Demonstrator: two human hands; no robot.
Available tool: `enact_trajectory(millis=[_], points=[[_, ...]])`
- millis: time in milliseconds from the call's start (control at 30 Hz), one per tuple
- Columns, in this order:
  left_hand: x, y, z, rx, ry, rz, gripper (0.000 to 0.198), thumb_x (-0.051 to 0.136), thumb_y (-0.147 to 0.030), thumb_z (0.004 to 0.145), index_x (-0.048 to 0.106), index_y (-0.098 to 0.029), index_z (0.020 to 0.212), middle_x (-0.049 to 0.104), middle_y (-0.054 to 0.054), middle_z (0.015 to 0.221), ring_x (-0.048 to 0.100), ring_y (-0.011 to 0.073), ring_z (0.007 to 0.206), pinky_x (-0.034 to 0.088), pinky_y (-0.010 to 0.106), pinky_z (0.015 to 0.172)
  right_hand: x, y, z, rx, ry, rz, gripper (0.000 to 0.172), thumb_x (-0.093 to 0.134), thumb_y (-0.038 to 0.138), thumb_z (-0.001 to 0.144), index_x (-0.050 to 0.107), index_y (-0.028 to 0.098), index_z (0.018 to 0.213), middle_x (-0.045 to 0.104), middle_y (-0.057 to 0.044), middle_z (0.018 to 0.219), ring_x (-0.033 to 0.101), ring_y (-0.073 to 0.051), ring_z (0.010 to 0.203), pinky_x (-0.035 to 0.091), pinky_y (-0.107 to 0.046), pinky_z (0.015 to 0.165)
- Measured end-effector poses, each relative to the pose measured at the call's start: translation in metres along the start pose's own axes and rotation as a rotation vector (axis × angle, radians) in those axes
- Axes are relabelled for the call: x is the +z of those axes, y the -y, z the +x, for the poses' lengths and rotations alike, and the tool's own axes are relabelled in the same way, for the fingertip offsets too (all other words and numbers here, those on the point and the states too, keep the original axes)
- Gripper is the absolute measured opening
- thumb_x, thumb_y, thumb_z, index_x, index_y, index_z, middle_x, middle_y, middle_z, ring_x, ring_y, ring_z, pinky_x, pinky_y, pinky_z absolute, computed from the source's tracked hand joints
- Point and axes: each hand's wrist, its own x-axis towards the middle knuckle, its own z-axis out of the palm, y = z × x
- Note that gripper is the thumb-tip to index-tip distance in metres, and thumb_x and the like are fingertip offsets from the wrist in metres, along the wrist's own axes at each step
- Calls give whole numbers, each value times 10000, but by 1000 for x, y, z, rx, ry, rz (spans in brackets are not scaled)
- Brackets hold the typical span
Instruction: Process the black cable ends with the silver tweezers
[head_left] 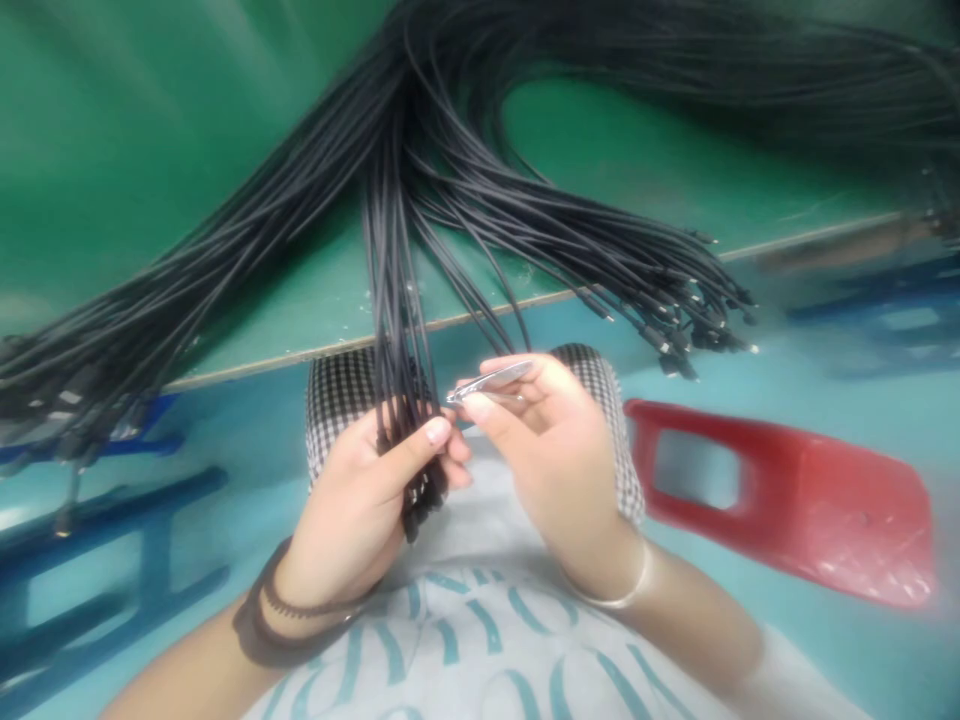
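Note:
A large bundle of thin black cables [420, 150] fans over the green table [150, 150] and hangs past its near edge. My left hand [367, 500] is closed around a handful of the hanging cable ends, thumb pressed across them. My right hand [555, 450] sits just to the right, pinching metal tweezers [491, 382] whose tips point left toward the gripped cables. Both hands hover over my lap, below the table edge.
A red plastic stool [787, 500] stands to the right on the teal floor. Blue stool frames [112, 570] are at the left and another at the far right [892, 320]. More cable ends with connectors [697, 320] splay out past the table edge at right.

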Motion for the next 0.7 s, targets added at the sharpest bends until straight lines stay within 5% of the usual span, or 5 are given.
enact_trajectory(millis=[300,700], points=[[-2,-2,1,32,52,49,114,698,-244,866,622,-167,831,641,-13,679,588,114,622,509,207,613,1,-1,3,61,37,113,175,736,143,769,590,215,834,697,73,691,657,-85,499,583,-191,445],[-4,1,7,34,89,62,119,687,-244,879,645,-167,800,652,-4,685,602,125,654,494,222,641,-1,-3,4,120,30,83,170,747,205,767,592,211,835,710,53,698,650,-104,481,581,-231,445]])
